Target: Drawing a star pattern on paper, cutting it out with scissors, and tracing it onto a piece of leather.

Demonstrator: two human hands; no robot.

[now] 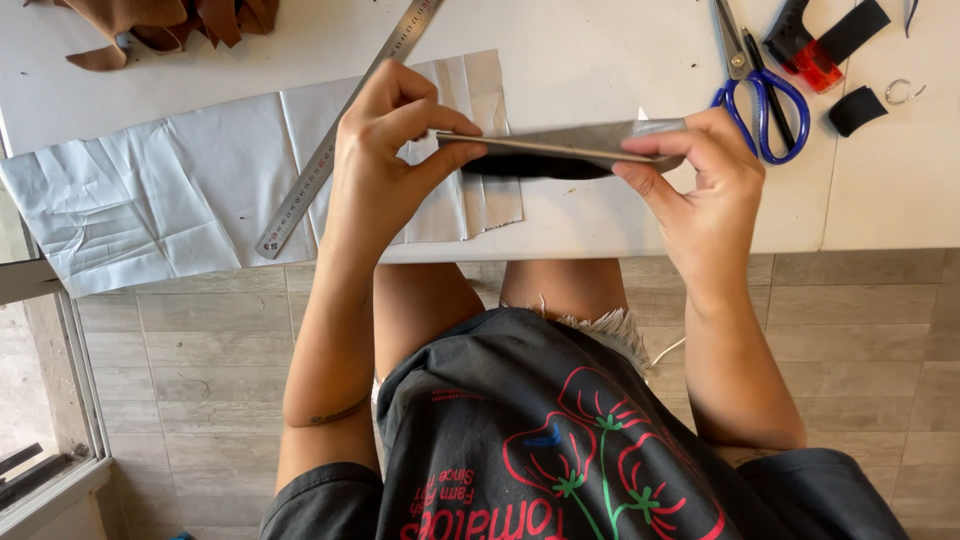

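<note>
While the folded grey strip (560, 150) hangs just over the near edge of the white surface (880, 210), the left hand (385, 150) and right hand (700, 175) pinch its two ends, fingers curled, steel ruler (340, 135) behind the left, blue scissors (765, 100) beyond the right.

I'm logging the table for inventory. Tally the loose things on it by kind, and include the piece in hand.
Metal ruler: 1
Blue-handled scissors: 1
Silver fabric sheet: 1
Brown leather scraps: 1 pile
Black strap pieces: 2
Metal ring: 1
Grey folded piece in hand: 1
Total: 8
</note>
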